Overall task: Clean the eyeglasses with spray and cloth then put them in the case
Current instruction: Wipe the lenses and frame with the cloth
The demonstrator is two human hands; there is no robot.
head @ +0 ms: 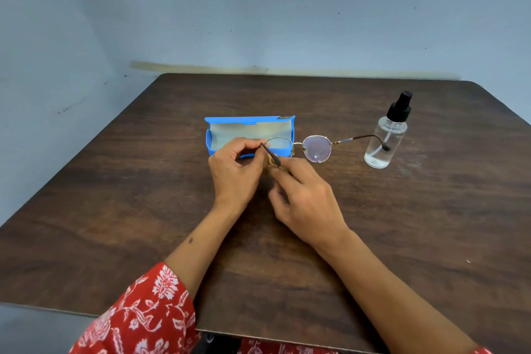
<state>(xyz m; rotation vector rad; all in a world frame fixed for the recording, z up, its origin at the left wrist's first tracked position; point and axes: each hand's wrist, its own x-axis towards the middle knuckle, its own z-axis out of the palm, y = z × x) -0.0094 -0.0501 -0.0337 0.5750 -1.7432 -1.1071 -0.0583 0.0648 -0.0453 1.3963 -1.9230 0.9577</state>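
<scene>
Dark wood-grain table (402, 238) against a pale blue wall (258, 8). Nearest, a red floral sleeve (143, 310). Before the open blue case (250, 135), both hands raised: left hand (234, 169) curled, pinching the near temple of the eyeglasses (304, 146); right hand (304, 198) blurred, fingers loosely bent beside that folded temple, grip impossible to tell. Eyeglasses held just right of the case, far temple unfolded toward the spray bottle (386, 135), well right of the case.
</scene>
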